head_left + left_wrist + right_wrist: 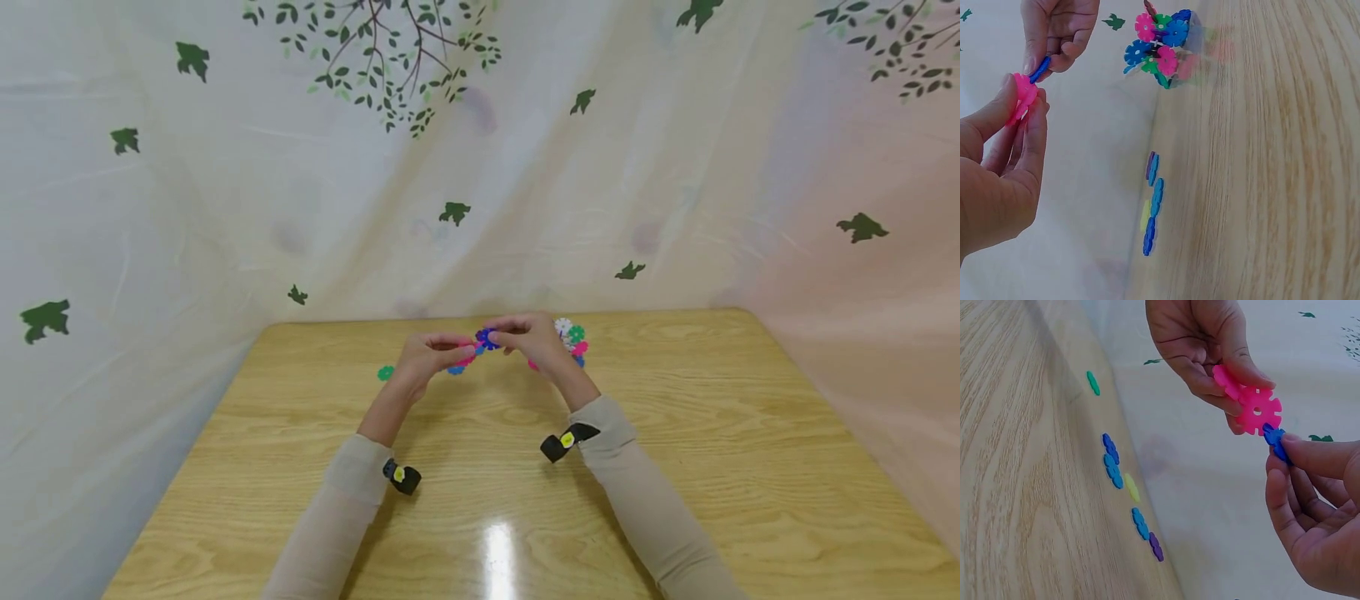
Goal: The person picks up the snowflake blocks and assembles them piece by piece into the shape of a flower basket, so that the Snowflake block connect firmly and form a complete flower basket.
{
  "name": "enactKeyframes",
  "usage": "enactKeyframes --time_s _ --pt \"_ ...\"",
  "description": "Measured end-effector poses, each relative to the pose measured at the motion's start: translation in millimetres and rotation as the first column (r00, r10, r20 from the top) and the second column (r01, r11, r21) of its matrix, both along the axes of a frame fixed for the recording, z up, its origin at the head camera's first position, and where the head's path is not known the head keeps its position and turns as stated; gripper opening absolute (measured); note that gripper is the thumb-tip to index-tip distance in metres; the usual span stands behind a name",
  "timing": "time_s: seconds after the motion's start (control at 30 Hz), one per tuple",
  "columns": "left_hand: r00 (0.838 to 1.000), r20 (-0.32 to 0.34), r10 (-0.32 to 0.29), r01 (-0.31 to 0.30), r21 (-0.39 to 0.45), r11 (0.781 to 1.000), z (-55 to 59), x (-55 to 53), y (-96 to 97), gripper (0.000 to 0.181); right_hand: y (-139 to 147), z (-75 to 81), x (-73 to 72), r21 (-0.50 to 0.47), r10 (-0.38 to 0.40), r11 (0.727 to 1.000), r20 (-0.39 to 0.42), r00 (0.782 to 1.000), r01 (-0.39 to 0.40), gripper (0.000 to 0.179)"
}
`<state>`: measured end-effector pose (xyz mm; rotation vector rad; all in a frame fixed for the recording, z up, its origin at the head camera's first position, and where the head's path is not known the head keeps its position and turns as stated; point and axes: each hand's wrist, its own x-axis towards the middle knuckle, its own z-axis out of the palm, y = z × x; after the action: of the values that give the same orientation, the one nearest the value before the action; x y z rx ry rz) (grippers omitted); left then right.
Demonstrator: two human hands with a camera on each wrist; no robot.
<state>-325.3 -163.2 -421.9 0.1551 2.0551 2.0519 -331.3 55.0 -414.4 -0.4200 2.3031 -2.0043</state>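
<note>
Pink notched snowflake discs (1267,417), two of them joined at an angle, are pinched between the thumb and fingers of my left hand (427,360). My right hand (538,340) pinches a dark blue notched disc (1276,447) between thumb and fingertips. The blue disc's edge meets a slot in the rim of the nearer pink disc, standing crosswise to it, in the right wrist view. Both hands are raised above the far part of the table. My left fingers partly cover one pink disc.
A cluster of joined discs (1166,59) in pink, blue and green stands on the table (480,467) behind my right hand. Loose discs lie along the far edge: a green one (1093,382), a yellow one (1132,487), a purple one (1156,546) and several blue ones. A printed cloth (375,225) hangs behind.
</note>
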Motion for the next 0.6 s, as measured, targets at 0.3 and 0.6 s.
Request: enactKeyframes --time_s 0.3,0.6 --pt "0.999 -0.034 0.005 -0.007 -0.062 0.998 1.8 5.3 2.9 0.023 1.2 0.4 3.3 -0.026 0.007 1.0 0.017 1.0 -0.006 0.022" --pt "0.998 -0.066 -0.005 -0.002 -0.098 0.995 2.3 10.0 5.8 0.021 3.5 -2.4 2.8 0.001 0.041 0.999 0.022 0.999 -0.041 0.022"
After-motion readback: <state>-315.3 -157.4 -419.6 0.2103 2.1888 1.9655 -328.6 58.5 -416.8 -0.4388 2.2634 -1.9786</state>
